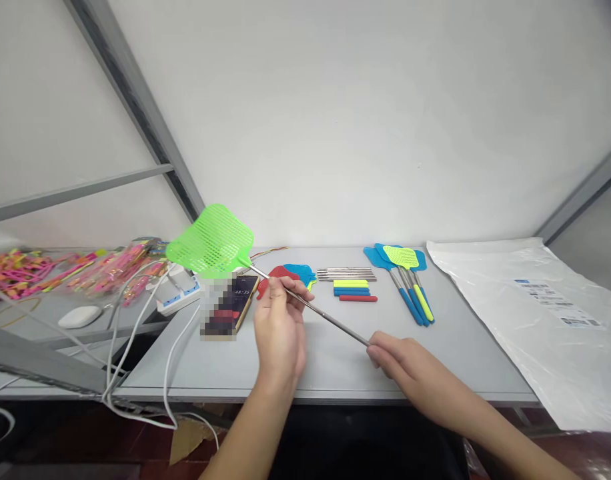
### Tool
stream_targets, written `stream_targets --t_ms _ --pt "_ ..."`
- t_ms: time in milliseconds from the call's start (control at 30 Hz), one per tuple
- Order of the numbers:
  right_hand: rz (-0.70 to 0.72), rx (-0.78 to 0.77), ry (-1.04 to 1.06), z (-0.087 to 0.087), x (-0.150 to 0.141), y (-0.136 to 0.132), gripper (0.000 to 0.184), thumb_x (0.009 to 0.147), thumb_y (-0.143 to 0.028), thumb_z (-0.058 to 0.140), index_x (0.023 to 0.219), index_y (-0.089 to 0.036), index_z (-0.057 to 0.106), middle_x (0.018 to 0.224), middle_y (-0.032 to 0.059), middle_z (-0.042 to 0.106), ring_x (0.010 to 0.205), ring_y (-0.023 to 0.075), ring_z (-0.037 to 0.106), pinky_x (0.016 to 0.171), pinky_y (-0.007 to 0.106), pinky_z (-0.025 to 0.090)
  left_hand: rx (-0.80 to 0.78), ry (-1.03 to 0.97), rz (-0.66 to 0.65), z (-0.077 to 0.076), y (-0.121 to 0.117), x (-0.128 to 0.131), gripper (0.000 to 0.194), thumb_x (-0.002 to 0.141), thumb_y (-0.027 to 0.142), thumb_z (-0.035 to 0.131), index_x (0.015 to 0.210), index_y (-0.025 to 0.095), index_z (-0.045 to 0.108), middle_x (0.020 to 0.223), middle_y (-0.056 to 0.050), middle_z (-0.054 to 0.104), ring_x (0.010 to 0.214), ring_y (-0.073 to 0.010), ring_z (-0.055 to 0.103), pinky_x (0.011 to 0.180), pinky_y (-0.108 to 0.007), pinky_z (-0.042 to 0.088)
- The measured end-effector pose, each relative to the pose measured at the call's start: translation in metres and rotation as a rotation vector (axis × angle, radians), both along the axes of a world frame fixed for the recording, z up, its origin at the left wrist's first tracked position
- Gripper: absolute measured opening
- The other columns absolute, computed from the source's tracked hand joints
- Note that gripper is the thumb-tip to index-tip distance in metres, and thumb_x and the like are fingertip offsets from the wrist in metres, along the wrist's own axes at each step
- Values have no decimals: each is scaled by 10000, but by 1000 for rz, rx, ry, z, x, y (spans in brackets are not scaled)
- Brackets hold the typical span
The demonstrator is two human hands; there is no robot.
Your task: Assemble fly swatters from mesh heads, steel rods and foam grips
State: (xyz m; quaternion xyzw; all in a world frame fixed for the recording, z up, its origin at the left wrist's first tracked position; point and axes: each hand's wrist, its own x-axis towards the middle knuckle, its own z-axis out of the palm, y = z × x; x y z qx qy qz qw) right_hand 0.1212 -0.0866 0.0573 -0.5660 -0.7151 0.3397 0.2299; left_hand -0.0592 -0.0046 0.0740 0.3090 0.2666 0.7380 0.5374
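Observation:
My left hand (280, 320) pinches the thin metal rod (330, 320) of a green fly swatter (211, 241), whose mesh head points up and to the left above the table. My right hand (403, 363) grips the rod's lower end, with its fingers closed round it. Behind my hands, red and blue swatter heads (290, 273) lie on the grey table (335, 363). Beside them are several bare metal rods (346, 273) and yellow, blue and red handle sleeves (353, 290). Three finished swatters with blue and yellow handles (410, 283) lie further right.
A phone (235, 303) lies by my left hand, with a white power strip (178, 293) and cables (135, 333) to its left. A white mouse (79, 316) and bundles of pink and yellow parts (60, 270) are on the left shelf. A large plastic bag (540, 313) covers the table's right end.

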Motion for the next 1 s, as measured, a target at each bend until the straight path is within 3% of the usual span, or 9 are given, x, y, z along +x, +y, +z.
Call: stream_targets --t_ms 67,200,400,733,1000 --pt "0 17 20 -2 2 2 349 992 -435 285 790 -232 485 724 -27 568 705 151 538 650 258 364 -55 -2 -39 -11 -10 18 315 905 459 518 841 162 601 762 -22 584 693 -129 574 685 -283 489" --pt "-14 94 2 -5 0 11 307 994 -397 286 824 -233 483 773 -19 609 727 158 565 661 263 366 -101 88 -304 -28 -28 47 360 948 446 431 801 152 578 749 -41 599 735 -139 580 733 -285 469" --pt "-27 131 -234 -7 -1 12 300 994 -412 247 831 -242 433 675 -15 580 606 172 540 559 261 296 -82 -40 -180 -18 -12 28 294 920 411 506 750 172 523 694 -5 548 674 -131 548 715 -290 471" --pt "-33 127 -277 -5 7 1 315 997 -432 237 806 -247 406 629 -27 554 562 165 520 520 259 264 -1 -80 -97 -7 1 8 271 902 398 545 763 167 545 679 11 510 638 -119 524 676 -282 479" --pt "-38 162 -389 -21 33 -21 289 999 -395 258 824 -252 439 583 -27 554 490 167 505 492 273 232 19 -132 -76 7 24 -29 285 873 415 586 742 168 530 633 31 483 584 -108 506 661 -279 488"
